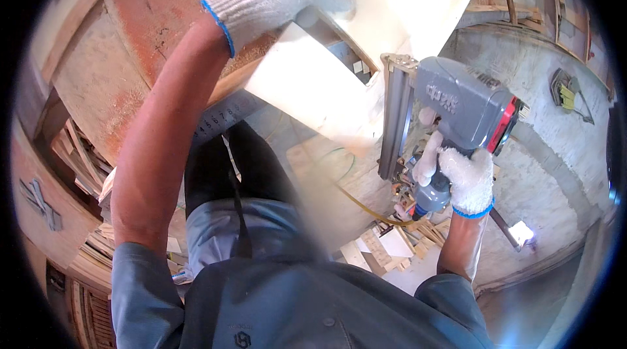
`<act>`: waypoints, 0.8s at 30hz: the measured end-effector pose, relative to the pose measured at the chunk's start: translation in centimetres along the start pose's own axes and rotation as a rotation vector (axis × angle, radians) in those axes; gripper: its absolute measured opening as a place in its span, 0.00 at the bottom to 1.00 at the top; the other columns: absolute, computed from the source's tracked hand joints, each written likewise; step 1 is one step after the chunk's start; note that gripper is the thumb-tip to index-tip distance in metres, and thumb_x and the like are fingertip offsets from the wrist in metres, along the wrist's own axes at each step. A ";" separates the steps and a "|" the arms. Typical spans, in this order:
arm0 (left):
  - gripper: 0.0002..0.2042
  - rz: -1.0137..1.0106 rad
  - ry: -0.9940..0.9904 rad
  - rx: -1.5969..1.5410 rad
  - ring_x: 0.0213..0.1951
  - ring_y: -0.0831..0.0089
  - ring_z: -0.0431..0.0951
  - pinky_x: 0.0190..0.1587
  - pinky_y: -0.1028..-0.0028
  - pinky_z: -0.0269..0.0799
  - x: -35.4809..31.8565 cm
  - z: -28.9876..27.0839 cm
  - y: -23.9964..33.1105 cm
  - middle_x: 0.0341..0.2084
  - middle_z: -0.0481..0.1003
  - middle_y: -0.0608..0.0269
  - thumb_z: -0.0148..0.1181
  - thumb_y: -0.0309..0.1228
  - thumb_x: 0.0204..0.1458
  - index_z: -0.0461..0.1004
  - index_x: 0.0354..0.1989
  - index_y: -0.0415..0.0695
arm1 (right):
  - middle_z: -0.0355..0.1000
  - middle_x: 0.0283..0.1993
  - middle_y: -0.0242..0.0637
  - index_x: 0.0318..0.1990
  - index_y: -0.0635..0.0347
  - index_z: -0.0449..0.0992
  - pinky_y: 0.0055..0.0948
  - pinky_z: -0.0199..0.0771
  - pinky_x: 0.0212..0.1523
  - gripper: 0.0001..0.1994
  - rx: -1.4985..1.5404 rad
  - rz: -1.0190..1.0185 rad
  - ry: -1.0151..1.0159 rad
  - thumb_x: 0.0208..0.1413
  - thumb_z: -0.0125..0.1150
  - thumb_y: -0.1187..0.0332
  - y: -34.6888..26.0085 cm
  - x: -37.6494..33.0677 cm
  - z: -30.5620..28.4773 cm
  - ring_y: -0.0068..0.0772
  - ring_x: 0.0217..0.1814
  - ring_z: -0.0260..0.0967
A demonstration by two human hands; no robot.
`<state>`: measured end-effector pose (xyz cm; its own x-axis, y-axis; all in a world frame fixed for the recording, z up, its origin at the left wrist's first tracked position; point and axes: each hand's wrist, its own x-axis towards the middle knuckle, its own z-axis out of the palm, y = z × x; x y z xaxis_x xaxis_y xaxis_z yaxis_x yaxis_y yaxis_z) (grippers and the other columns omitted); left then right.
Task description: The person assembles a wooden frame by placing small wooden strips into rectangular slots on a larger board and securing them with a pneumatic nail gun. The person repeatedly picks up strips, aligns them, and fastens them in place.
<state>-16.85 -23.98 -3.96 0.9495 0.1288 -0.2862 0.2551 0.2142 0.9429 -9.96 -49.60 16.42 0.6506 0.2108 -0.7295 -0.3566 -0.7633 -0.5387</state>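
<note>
In my gloved right hand (457,173) is a grey pneumatic nail gun (460,101), the fingers wrapped round its handle. A yellow air hose (366,210) runs from the base of the handle. The gun's nose end meets or nearly meets the edge of a pale board piece (313,84) with a rectangular opening in it; I cannot tell whether they touch. My left hand (281,0), also in a white knit glove with a blue cuff, grips this piece beside the opening. Its fingertips are partly hidden behind the board.
A worn reddish-brown workbench (163,22) with sawdust on it lies at the upper left. Wood offcuts (385,248) litter the floor below, and more strips (98,244) are stacked at the left. A bright light spot (521,233) shows at the right.
</note>
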 end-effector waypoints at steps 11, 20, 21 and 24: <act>0.18 -0.075 0.064 0.055 0.26 0.79 0.68 0.30 0.72 0.64 -0.3 0.3 -2.3 0.22 0.69 0.70 0.69 0.45 0.56 0.81 0.33 0.39 | 0.77 0.36 0.32 0.58 0.63 0.76 0.24 0.73 0.28 0.17 -0.094 0.194 -0.005 0.61 0.62 0.80 -1.6 -0.6 1.7 0.22 0.28 0.75; 0.17 -0.171 -0.039 0.043 0.24 0.80 0.69 0.29 0.74 0.67 -1.7 -0.9 -2.3 0.22 0.72 0.71 0.65 0.46 0.59 0.83 0.38 0.41 | 0.76 0.26 0.34 0.37 0.62 0.76 0.30 0.77 0.30 0.04 -0.460 -0.005 -0.002 0.56 0.62 0.79 2.9 -1.1 2.4 0.27 0.26 0.75; 0.21 -0.143 0.018 -0.010 0.26 0.76 0.71 0.30 0.71 0.69 -2.0 -0.9 -2.5 0.24 0.74 0.67 0.63 0.49 0.60 0.83 0.37 0.40 | 0.76 0.26 0.34 0.37 0.62 0.76 0.30 0.77 0.31 0.03 -0.443 -0.024 -0.023 0.56 0.62 0.78 2.6 -0.9 2.5 0.27 0.26 0.75; 0.27 -0.078 0.124 -0.179 0.26 0.71 0.74 0.28 0.68 0.70 -3.3 -1.9 -4.3 0.26 0.78 0.60 0.58 0.55 0.64 0.82 0.35 0.39 | 0.76 0.26 0.33 0.37 0.63 0.76 0.29 0.76 0.31 0.02 -0.330 -0.021 -0.048 0.57 0.62 0.77 1.7 -0.8 2.6 0.26 0.27 0.75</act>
<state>-21.46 -23.47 -7.36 0.8957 0.2208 -0.3859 0.2794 0.3955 0.8749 -12.84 -49.44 14.98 0.6207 0.2508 -0.7428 -0.1018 -0.9137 -0.3935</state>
